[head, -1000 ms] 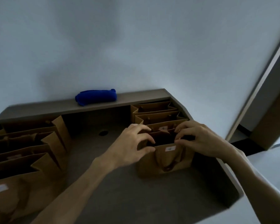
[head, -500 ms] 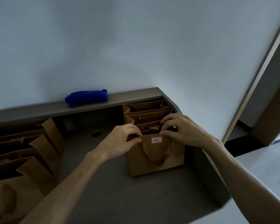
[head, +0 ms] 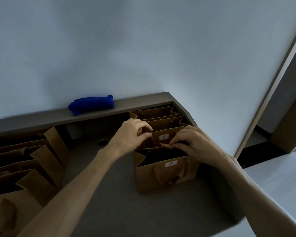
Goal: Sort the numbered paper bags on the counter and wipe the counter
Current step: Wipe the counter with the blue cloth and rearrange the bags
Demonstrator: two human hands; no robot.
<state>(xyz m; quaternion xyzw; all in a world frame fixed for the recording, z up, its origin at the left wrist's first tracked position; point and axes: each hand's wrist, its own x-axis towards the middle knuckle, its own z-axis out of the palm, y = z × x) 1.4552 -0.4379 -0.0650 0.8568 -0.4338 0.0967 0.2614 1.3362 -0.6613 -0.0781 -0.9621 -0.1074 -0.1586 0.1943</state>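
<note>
Hands are both working at the row of brown paper bags standing along the right side of the dark grey counter (head: 109, 194). Nearest the person in that row is sitting the brown paper bag with a white label marked 4 (head: 166, 177), upright, mouth open, its twisted paper handles hanging down its front face. Directly behind it, and touching it, is standing the brown paper bag with a white label marked 5 (head: 164, 136). The left hand (head: 132, 134) is resting at the left upper corner of the bag marked 5, fingers curled and pinching what appears to be the top edge, though the exact contact is lying in shadow. The right hand (head: 193, 144) is reaching over the open mouth of the bag marked 4, its thumb and fingertips closing in a pinch on a small fold of brown paper at the boundary between the two bags; which bag that fold belongs to cannot be told. Two further brown paper bags (head: 155, 115) are standing behind, filling the row back to the raised grey ledge (head: 135, 103) at the wall. On that ledge a rolled bright blue cloth (head: 91, 104) is lying, well apart from both hands. A second group of brown paper bags (head: 24, 161) is standing along the left side of the counter, their labels not readable. A small dark round hole (head: 102, 143) is showing in the counter surface between the two groups.
</note>
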